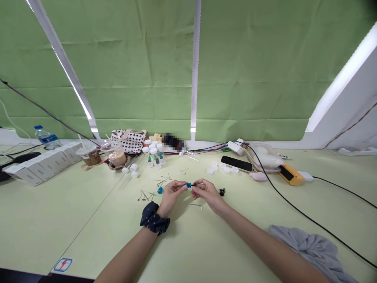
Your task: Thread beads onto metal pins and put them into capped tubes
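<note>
Just above the table, my left hand (172,195) pinches a small blue piece (187,185), with a thin metal rod lying along the fingers. Close on the right, my right hand (208,193) has its fingertips closed on a small black part (193,184) at the end of the blue piece. Whether the two parts are joined, I cannot tell. Beside my left hand lie another blue piece (160,190) and several bent metal rods (144,194). A single bent rod (196,204) rests below the hands. Small black parts (222,192) lie right of my right hand.
Capped vials (153,153) stand at the back, near white caps (134,167) and more caps (227,169). A phone (236,163), a yellow device (290,174) and a black cable (282,198) occupy the right. Drink cups (116,157) and white boxes (44,163) stand left.
</note>
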`<state>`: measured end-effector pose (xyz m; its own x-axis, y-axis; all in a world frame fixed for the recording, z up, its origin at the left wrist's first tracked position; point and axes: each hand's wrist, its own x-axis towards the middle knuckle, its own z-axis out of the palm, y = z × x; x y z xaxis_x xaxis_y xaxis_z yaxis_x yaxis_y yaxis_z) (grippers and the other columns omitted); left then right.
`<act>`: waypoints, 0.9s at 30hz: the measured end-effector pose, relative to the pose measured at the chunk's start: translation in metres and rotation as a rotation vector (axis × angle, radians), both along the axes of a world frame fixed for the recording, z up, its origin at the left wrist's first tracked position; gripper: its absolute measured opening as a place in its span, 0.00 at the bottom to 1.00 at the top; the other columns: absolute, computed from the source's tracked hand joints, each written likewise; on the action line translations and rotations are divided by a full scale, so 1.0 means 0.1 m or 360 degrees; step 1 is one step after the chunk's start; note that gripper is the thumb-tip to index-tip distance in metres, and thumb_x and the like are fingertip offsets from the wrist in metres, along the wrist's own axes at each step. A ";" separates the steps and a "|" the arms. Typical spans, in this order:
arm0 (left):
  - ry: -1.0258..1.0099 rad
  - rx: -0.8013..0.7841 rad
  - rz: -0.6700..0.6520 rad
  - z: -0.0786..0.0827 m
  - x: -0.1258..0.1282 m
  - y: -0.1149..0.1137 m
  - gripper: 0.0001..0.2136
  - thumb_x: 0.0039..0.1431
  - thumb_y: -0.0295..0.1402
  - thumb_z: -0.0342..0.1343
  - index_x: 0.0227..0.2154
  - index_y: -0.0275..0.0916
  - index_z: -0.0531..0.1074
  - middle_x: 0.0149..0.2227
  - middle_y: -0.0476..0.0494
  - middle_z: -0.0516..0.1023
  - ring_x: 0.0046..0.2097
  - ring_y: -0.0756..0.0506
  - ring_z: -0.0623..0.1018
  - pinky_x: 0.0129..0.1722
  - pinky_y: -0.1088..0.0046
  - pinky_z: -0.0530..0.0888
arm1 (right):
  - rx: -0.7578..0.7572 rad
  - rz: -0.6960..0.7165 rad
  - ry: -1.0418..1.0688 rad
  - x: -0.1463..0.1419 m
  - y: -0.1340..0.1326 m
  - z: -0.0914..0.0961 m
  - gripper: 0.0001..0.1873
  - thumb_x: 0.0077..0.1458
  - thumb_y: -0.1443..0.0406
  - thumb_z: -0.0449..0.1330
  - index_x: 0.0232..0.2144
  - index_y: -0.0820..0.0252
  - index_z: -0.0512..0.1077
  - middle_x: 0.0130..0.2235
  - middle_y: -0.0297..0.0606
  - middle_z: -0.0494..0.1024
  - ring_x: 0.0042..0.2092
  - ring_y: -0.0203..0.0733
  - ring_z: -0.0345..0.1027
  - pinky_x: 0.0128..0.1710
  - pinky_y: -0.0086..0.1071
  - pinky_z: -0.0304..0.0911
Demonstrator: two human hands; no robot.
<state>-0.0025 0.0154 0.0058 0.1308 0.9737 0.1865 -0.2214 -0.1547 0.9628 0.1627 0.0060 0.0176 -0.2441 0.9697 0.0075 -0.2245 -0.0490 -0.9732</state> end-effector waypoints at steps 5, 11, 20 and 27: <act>-0.0003 0.0030 -0.0101 0.01 0.01 -0.02 0.06 0.46 0.30 0.61 0.27 0.34 0.72 0.35 0.42 0.77 0.37 0.47 0.74 0.41 0.70 0.70 | 0.0023 -0.0095 -0.0109 0.01 0.03 -0.01 0.19 0.43 0.52 0.62 0.27 0.63 0.67 0.24 0.34 0.71 0.25 0.33 0.64 0.24 0.28 0.61; -0.0005 0.0019 -0.0169 0.00 0.05 -0.05 0.06 0.45 0.30 0.62 0.27 0.35 0.72 0.36 0.42 0.77 0.38 0.46 0.75 0.41 0.69 0.70 | 0.0027 -0.0199 -0.0137 0.02 0.05 -0.04 0.19 0.47 0.51 0.58 0.31 0.60 0.66 0.20 0.30 0.68 0.21 0.33 0.61 0.20 0.27 0.57; -0.0035 0.0102 -0.0085 0.01 0.00 -0.01 0.05 0.47 0.29 0.61 0.27 0.34 0.72 0.35 0.42 0.76 0.37 0.47 0.75 0.40 0.70 0.70 | 0.0071 0.0049 -0.0083 0.00 0.02 0.03 0.17 0.47 0.52 0.59 0.27 0.60 0.65 0.21 0.32 0.71 0.23 0.34 0.64 0.25 0.29 0.60; -0.0046 0.0043 -0.0214 0.03 0.05 -0.05 0.07 0.44 0.29 0.63 0.26 0.34 0.72 0.34 0.42 0.77 0.37 0.46 0.75 0.41 0.68 0.70 | 0.0109 -0.0105 -0.0008 0.01 0.06 0.00 0.16 0.45 0.54 0.61 0.27 0.61 0.68 0.26 0.34 0.69 0.28 0.35 0.64 0.26 0.30 0.63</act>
